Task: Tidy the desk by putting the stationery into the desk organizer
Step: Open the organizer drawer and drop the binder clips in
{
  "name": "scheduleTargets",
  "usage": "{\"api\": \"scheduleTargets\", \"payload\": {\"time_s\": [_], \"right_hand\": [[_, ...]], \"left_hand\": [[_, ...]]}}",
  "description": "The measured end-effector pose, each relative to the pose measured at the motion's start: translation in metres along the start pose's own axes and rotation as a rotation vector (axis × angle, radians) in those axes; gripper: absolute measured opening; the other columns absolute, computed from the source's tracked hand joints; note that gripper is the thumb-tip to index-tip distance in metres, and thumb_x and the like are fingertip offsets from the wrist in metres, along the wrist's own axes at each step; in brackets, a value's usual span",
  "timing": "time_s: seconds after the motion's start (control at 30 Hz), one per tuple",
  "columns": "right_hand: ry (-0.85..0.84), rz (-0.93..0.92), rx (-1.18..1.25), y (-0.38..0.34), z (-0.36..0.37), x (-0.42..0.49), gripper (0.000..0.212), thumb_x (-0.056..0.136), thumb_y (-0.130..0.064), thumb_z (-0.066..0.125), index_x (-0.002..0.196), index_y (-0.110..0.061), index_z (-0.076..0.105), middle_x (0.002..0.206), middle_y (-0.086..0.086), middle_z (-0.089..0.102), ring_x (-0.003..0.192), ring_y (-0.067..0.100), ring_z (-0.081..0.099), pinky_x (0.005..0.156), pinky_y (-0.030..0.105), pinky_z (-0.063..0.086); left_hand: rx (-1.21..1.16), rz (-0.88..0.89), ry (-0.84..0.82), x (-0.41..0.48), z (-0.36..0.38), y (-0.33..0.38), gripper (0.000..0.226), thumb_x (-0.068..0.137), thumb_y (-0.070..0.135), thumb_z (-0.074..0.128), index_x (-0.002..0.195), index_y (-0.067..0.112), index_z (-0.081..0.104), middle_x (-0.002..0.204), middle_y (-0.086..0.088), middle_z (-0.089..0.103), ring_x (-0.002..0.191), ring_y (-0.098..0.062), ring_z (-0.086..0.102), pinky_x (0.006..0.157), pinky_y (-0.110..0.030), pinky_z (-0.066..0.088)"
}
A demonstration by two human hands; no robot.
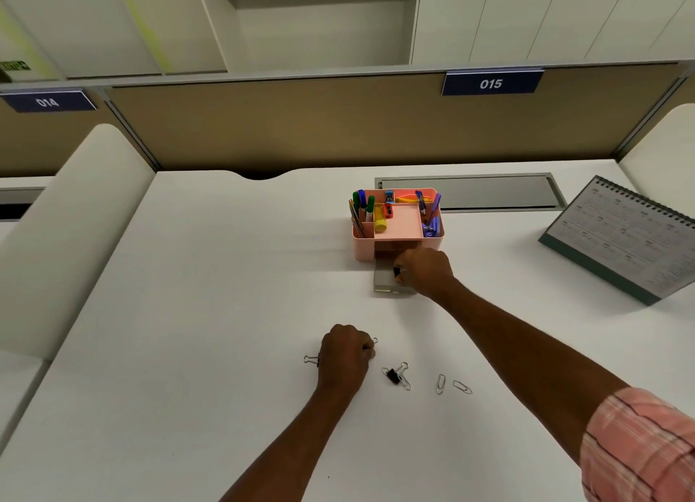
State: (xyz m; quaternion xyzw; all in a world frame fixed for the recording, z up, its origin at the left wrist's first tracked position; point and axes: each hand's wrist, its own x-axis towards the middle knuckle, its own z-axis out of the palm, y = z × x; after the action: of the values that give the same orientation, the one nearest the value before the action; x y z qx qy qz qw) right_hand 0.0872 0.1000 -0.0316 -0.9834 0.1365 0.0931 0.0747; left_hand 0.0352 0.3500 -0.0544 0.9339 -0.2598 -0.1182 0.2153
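Note:
A pink desk organizer (398,225) stands on the white desk, holding markers, pens, a yellow glue stick and sharpeners. Its clear drawer (385,275) is pulled out toward me. My right hand (425,270) hovers over the drawer, pinching a small black binder clip (396,272). My left hand (346,353) rests closed on the desk over binder clips; wire handles stick out at its left (311,359) and right. Another black binder clip (395,375) lies just right of it. Two silver paper clips (440,383) (462,387) lie further right.
A spiral desk calendar (624,238) stands at the right. A grey cable hatch (470,193) sits behind the organizer. A brown partition (301,125) closes the desk's far edge, and padded white dividers (75,219) flank it.

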Motion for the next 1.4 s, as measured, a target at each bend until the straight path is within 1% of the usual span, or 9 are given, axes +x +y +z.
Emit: {"api": "scheduleTargets", "payload": {"time_s": [0.17, 0.23, 0.3, 0.4, 0.53, 0.6, 0.83, 1.03, 1.4], "right_hand": [[0.118, 0.031, 0.186, -0.007, -0.011, -0.026, 0.029, 0.096, -0.032, 0.071, 0.122, -0.019, 0.072, 0.114, 0.001, 0.075, 0.095, 0.021, 0.072, 0.085, 0.035, 0.061], [0.212, 0.086, 0.365, -0.015, -0.012, -0.056, 0.026, 0.095, -0.035, 0.071, 0.118, -0.023, 0.072, 0.107, -0.004, 0.075, 0.088, 0.016, 0.07, 0.08, 0.033, 0.06], [0.192, 0.075, 0.436, -0.021, -0.002, -0.098, 0.022, 0.094, -0.042, 0.069, 0.113, -0.031, 0.072, 0.095, -0.011, 0.072, 0.082, 0.01, 0.065, 0.075, 0.031, 0.057], [0.008, 0.005, 0.421, -0.026, 0.024, -0.159, 0.022, 0.091, -0.045, 0.069, 0.112, -0.037, 0.07, 0.093, -0.015, 0.065, 0.089, 0.009, 0.064, 0.073, 0.029, 0.051], [-0.11, -0.096, 0.418, -0.026, 0.049, -0.196, 0.035, 0.088, -0.042, 0.069, 0.122, -0.039, 0.064, 0.117, -0.014, 0.059, 0.112, 0.009, 0.057, 0.082, 0.032, 0.051], [-0.095, -0.173, 0.33, -0.03, 0.056, -0.201, 0.041, 0.09, -0.038, 0.065, 0.13, -0.037, 0.06, 0.125, -0.009, 0.056, 0.115, 0.015, 0.054, 0.084, 0.035, 0.05], [0.049, -0.175, 0.181, -0.045, 0.072, -0.204, 0.03, 0.087, -0.016, 0.059, 0.112, -0.031, 0.066, 0.096, -0.004, 0.056, 0.084, 0.023, 0.059, 0.063, 0.033, 0.04], [0.037, -0.18, 0.181, -0.048, 0.069, -0.202, 0.029, 0.083, -0.017, 0.066, 0.11, -0.029, 0.066, 0.094, -0.003, 0.055, 0.081, 0.023, 0.057, 0.063, 0.034, 0.039], [0.083, -0.184, 0.19, -0.049, 0.072, -0.209, 0.019, 0.093, -0.022, 0.053, 0.109, -0.025, 0.062, 0.094, -0.001, 0.051, 0.08, 0.024, 0.051, 0.063, 0.036, 0.04]], "left_hand": [[0.025, -0.014, -0.024, 0.001, -0.005, 0.004, 0.009, 0.086, 0.024, 0.075, 0.092, 0.024, 0.081, 0.092, 0.004, 0.074, 0.097, -0.017, 0.063, 0.078, -0.026, 0.046], [0.024, -0.041, -0.036, 0.0, -0.008, 0.007, 0.009, 0.086, 0.028, 0.075, 0.093, 0.026, 0.079, 0.096, 0.005, 0.072, 0.099, -0.016, 0.062, 0.077, -0.026, 0.046], [0.001, -0.081, -0.052, 0.0, -0.011, 0.011, 0.008, 0.083, 0.029, 0.076, 0.091, 0.027, 0.077, 0.095, 0.007, 0.071, 0.097, -0.013, 0.063, 0.073, -0.026, 0.047], [-0.071, -0.112, -0.025, 0.0, -0.017, 0.014, 0.011, 0.078, 0.026, 0.076, 0.085, 0.025, 0.067, 0.085, 0.01, 0.068, 0.086, -0.014, 0.064, 0.066, -0.027, 0.048], [-0.142, -0.056, 0.059, 0.012, -0.036, 0.023, 0.022, 0.082, 0.026, 0.08, 0.088, 0.026, 0.059, 0.087, 0.014, 0.067, 0.076, -0.01, 0.059, 0.057, -0.021, 0.038], [-0.152, -0.016, 0.096, 0.027, -0.049, 0.033, 0.024, 0.084, 0.026, 0.082, 0.09, 0.028, 0.059, 0.09, 0.015, 0.068, 0.074, -0.01, 0.06, 0.056, -0.016, 0.036], [-0.1, 0.023, 0.132, 0.084, -0.069, 0.072, 0.024, 0.085, 0.023, 0.082, 0.09, 0.027, 0.059, 0.09, 0.007, 0.07, 0.075, -0.013, 0.063, 0.055, -0.015, 0.037], [0.028, 0.024, 0.029, 0.121, -0.047, 0.087, 0.018, 0.087, 0.02, 0.079, 0.086, 0.027, 0.062, 0.083, 0.003, 0.068, 0.073, -0.016, 0.061, 0.057, -0.022, 0.042], [0.113, 0.153, -0.146, 0.15, -0.021, 0.088, 0.017, 0.084, 0.011, 0.077, 0.086, 0.025, 0.067, 0.087, 0.003, 0.07, 0.081, -0.016, 0.062, 0.069, -0.026, 0.054]]}}
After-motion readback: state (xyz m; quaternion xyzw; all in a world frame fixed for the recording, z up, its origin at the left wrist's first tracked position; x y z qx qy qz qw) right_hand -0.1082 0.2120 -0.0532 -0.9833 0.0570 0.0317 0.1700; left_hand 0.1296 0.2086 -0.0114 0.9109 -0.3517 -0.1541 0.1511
